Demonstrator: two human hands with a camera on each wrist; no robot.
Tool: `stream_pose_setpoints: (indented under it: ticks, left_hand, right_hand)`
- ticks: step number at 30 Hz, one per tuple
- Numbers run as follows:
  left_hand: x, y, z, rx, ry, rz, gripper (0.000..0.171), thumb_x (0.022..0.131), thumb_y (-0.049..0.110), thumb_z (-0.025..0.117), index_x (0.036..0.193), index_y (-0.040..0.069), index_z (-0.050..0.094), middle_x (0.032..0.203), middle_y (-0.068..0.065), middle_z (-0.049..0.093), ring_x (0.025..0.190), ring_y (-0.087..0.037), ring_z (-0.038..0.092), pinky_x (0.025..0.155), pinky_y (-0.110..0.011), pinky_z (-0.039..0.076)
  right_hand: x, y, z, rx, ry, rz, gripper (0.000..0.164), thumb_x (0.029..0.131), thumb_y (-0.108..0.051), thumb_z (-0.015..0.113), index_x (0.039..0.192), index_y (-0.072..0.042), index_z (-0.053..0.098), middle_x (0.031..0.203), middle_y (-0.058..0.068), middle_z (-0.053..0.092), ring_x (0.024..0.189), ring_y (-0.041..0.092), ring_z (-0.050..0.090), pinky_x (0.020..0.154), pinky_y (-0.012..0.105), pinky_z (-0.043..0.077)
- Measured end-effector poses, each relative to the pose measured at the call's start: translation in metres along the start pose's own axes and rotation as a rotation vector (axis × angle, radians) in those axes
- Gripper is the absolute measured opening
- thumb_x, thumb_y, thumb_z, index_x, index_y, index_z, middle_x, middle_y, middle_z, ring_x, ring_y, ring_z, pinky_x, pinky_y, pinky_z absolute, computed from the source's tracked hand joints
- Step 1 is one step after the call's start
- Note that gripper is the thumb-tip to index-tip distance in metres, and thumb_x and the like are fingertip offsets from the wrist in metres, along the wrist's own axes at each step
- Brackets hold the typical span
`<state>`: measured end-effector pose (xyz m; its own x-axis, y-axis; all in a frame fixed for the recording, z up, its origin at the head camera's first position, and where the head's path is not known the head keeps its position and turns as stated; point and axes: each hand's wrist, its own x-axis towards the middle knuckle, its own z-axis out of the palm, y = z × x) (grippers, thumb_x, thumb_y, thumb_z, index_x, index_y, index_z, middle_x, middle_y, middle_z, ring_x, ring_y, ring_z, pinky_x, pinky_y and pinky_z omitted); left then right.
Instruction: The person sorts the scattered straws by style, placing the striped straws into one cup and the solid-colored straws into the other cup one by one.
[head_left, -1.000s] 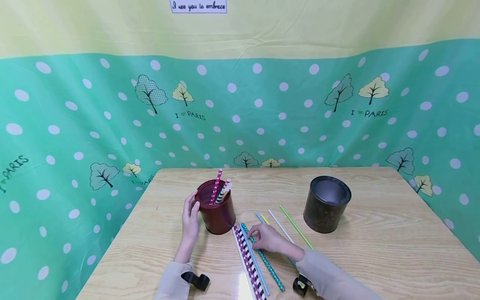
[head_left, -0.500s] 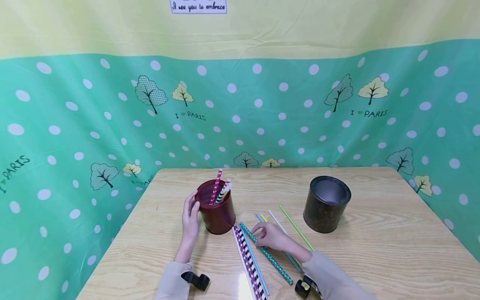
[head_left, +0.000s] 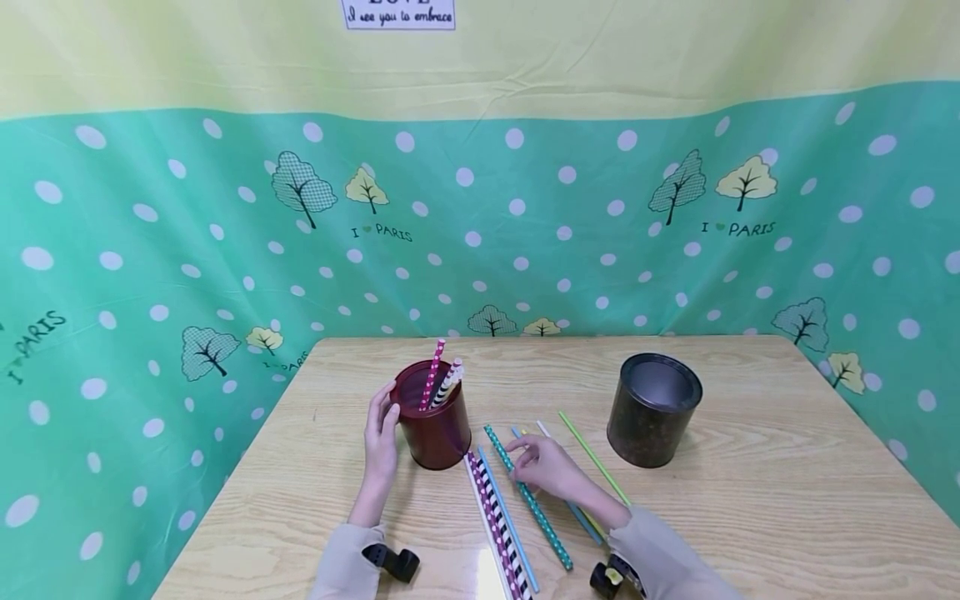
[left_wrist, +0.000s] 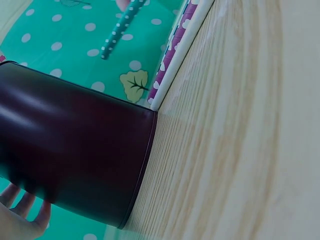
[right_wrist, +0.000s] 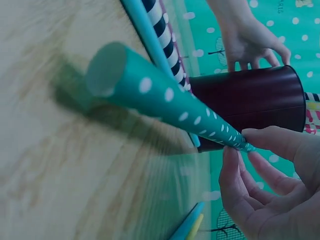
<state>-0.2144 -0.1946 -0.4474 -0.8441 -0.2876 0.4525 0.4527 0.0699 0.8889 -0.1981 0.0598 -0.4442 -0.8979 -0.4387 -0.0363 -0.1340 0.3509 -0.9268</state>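
Note:
My left hand [head_left: 380,446] holds the dark red can [head_left: 435,437] at its left side, with fingertips at the rim. In the left wrist view its fingers [left_wrist: 24,205] lie against the can's wall. Several patterned paper straws [head_left: 433,375] stand inside, leaning on the rim. My right hand [head_left: 551,468] pinches a teal paper straw with white dots [head_left: 542,521] between thumb and fingertips, near its far end. In the right wrist view the straw's near end points toward the camera, its shadow on the wood below.
Beside the can lie white, purple dotted, black-striped [head_left: 504,529] and blue straws in a row. Under and past the right forearm are blue, yellow, white and green straws [head_left: 592,454]. A dark can [head_left: 654,408] stands at the right of the wooden table [head_left: 765,500], before a green curtain [head_left: 517,275].
My right hand has drawn the teal straw to the right, away from the row, and its far end has shifted up. My left hand stays on the red can.

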Motion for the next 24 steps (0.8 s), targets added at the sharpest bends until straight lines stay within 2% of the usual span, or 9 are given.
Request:
stream_pose_setpoints:
  ticks: [12,20,24]
  left_hand:
    - [0.000,-0.001,0.000,-0.003,0.008,-0.006,0.035,0.092,0.008,0.039,0.125,-0.006,0.040,0.108,0.008,0.052,0.100,0.000,0.048,0.077,-0.016,0.037]
    - [0.000,-0.001,0.000,-0.009,0.008,-0.009,0.035,0.092,0.008,0.039,0.125,-0.005,0.040,0.109,0.006,0.052,0.100,-0.001,0.047,0.078,-0.016,0.036]
    - [0.000,0.000,0.000,-0.014,0.011,-0.019,0.035,0.092,0.009,0.039,0.125,-0.005,0.040,0.110,0.002,0.052,0.101,-0.001,0.047,0.078,-0.017,0.036]
  right_hand:
    - [-0.002,-0.010,-0.004,0.053,0.080,-0.017,0.040,0.075,0.003,0.058,0.115,0.004,0.051,0.077,0.007,0.056,0.056,0.015,0.055,0.052,0.037,0.049]
    - [-0.004,-0.019,-0.005,0.118,0.125,-0.017,0.041,0.075,0.004,0.057,0.115,0.006,0.050,0.084,0.014,0.057,0.066,0.016,0.056,0.054,0.029,0.050]
    - [-0.004,-0.024,-0.005,0.142,0.162,-0.023,0.042,0.073,0.003,0.058,0.114,0.007,0.050,0.085,0.013,0.057,0.068,0.016,0.056,0.055,0.032,0.050]
